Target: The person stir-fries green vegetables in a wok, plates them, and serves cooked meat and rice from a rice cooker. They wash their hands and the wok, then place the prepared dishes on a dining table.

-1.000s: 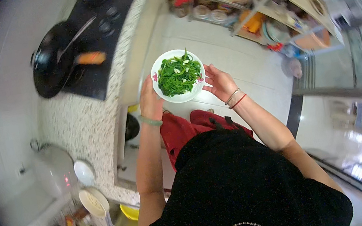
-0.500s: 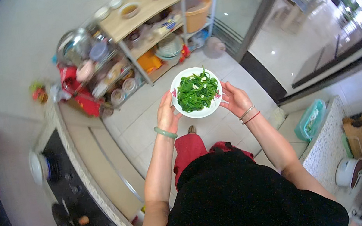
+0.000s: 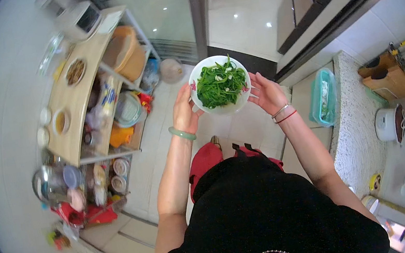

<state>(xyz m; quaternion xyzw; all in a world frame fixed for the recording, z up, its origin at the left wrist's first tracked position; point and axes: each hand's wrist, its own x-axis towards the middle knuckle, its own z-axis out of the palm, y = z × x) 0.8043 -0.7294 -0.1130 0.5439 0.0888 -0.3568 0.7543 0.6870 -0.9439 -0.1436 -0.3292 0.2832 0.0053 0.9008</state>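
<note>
A white plate with pink flower marks on its rim is held up in front of me, heaped with cooked leafy greens and some pale bits on top. My left hand grips its left edge, thumb along the rim and fingers partly hidden beneath. On the opposite edge my right hand closes in the same way, fingers partly under the plate. The plate looks about level, above the tiled floor.
Left of me stands a wooden-topped shelf with a dish of brown food and a bowl. Ahead is a doorway with a dark threshold. A speckled counter on the right bears cutting boards; a teal bin hangs beside it.
My view has turned right: the shelf has swung to the left and the doorway now lies straight ahead. Both hands still hold the plate, now slightly higher in view.
</note>
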